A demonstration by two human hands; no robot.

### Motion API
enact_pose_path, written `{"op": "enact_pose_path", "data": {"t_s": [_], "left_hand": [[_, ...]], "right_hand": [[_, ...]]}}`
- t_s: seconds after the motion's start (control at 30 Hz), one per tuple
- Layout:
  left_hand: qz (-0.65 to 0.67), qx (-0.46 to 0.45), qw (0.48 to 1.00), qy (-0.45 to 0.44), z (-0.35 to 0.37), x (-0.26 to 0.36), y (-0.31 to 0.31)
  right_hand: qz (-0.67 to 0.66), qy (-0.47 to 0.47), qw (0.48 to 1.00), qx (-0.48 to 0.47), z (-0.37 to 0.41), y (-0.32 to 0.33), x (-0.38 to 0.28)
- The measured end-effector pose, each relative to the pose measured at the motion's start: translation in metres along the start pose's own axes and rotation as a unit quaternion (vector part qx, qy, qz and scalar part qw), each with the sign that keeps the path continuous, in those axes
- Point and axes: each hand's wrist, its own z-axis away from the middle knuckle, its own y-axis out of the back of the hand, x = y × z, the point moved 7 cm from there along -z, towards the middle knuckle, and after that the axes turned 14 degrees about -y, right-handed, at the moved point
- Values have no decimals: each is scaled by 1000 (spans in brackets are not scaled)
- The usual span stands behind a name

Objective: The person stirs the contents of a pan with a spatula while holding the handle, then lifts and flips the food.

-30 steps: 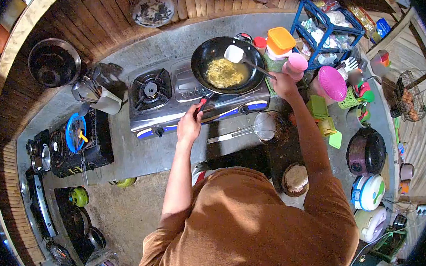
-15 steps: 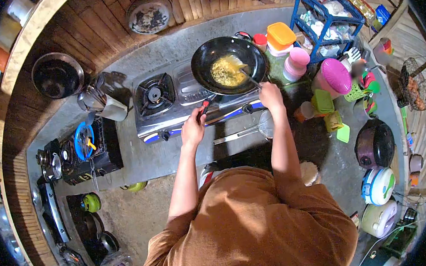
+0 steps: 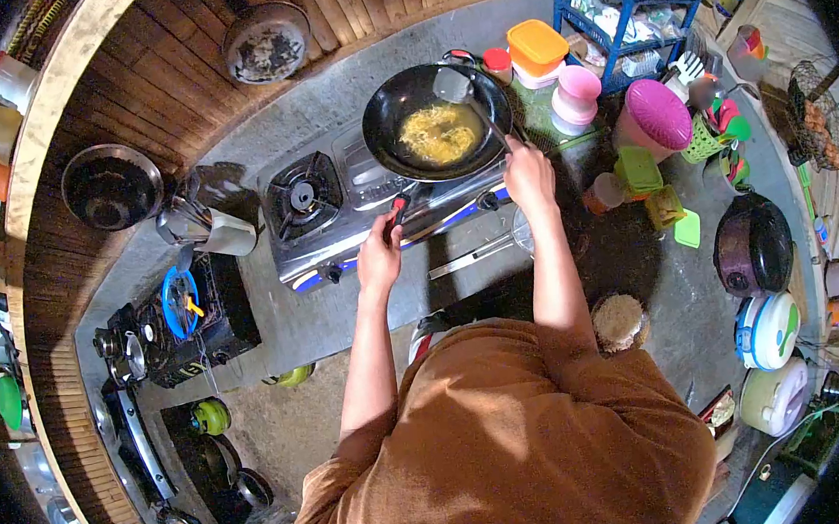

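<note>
The person is standing at a 2-burner gas stove (image 3: 359, 178) and, judging by the pan, is in the middle of stir-frying. A black wok (image 3: 383, 117) is sitting on the right burner, with a yellow food mass (image 3: 437, 133) lying in its middle; it could be egg or noodles, but the view is too small to say which.

The left hand (image 3: 380, 258) is closing fully around the near end of the wok handle (image 3: 396, 210), which is sticking out toward the person over the stove's front edge, so this hand is bracing the pan. The right hand (image 3: 529, 175) is wrapping tightly around the shaft of a spatula (image 3: 452, 84). Its pale blade is hovering at the far rim of the wok, just above the food and apparently not touching it.

The left burner (image 3: 301, 194) is sitting bare. A wire skimmer (image 3: 478, 252) is lying on the counter just near of the stove, between the 2 arms. An orange-lidded box (image 3: 538, 48) and stacked pink cups (image 3: 579, 92) are standing close to the right of the wok.

As a judgement, the next stroke is calling for the blade to drop and slide under the food while the left grip is holding the wok level, with care that the right forearm is clearing the cups.
</note>
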Motion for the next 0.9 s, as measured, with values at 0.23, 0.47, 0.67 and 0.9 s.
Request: {"op": "enact_pose_path", "data": {"t_s": [0.23,0.47,0.67,0.9], "left_hand": [[1,9,1000,-21,-1,-5,-3],[4,27,999,-26,-2,-2,-1],[-4,26,999,-28,0,-5,-2],[-8,17,1000,-13,-1,-3,-1]], "right_hand": [[105,-13,994,-16,-1,11,12],[87,10,985,-149,-3,-11,15],[-71,55,986,-142,4,-19,8],[53,25,998,-27,-30,-5,8]]}}
